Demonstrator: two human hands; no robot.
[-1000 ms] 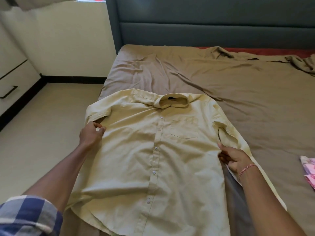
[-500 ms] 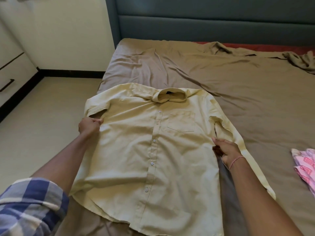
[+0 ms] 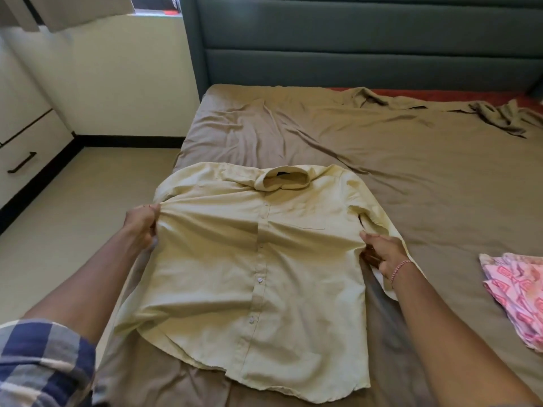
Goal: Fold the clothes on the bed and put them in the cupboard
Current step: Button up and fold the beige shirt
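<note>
Step in hand, as judged: the first garment is being squared up for folding. No fold has been made and nothing has been put away.

- The yellow shirt [image 3: 258, 283] is laid front-up and buttoned on the bed [image 3: 440, 186], spanning the gap between both sets of fingers.
- Left hand [image 3: 141, 227]: the side seam just below the armhole is pinched, with the fingers [image 3: 152, 230] curled round a bunch of fabric. Taut creases run from them toward the placket [image 3: 258, 259].
- Right hand [image 3: 382, 254]: the opposite side edge is gripped, thumb on top and fingers [image 3: 371, 255] curled under the cloth.
- The right sleeve [image 3: 379, 218] lies just beyond the right fingertips and passes under that wrist. The left sleeve cannot be made out.

Orientation: the long axis runs collar to hem, midway between the hands and roughly along the forearms. The collar [image 3: 283, 179] points away, past the fingertips, toward the headboard [image 3: 352, 39]. The hem sits behind the wrists, skewed slightly toward the left arm.

Next move, as judged: even outward tension is called for to flatten the chest creases. The sleeves must then be located and the sides turned inward, parallel to the placket.

A pink patterned cloth [image 3: 517, 289] lies well outboard of the right wrist, apart from the shirt. A drawer unit [image 3: 26, 148] stands well outboard of the left fingers; whether it is the cupboard cannot be told.
</note>
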